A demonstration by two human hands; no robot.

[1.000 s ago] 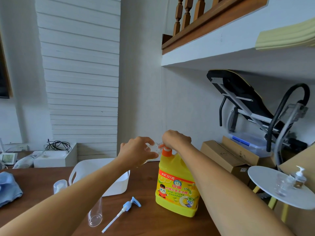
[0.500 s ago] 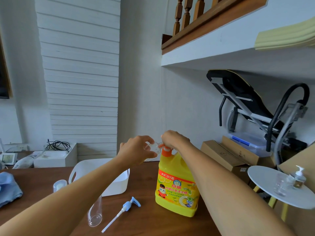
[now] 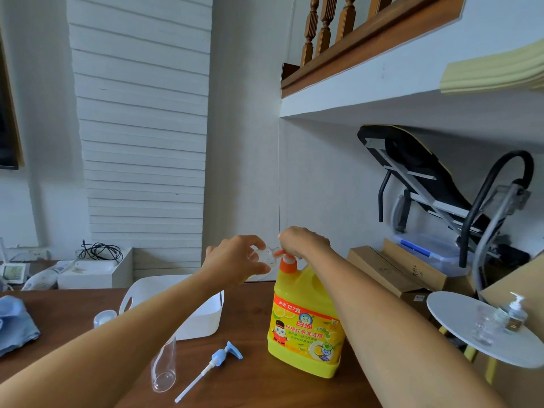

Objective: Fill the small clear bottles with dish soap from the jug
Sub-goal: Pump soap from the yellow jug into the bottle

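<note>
While held between left fingers (image 3: 247,240), bottle (image 3: 265,256) faces pump (image 3: 288,265).

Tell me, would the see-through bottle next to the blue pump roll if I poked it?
Probably yes: the clear bottle looks round and seems to lie on its side on the smooth wooden table. It looks empty, so it is likely light and would skid easily. The pump beside it might stop it.

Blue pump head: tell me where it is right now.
In the head view, lower centre, the blue pump lies on the wooden table, between the clear bottle lying to its left and the yellow jug to its right.
</note>
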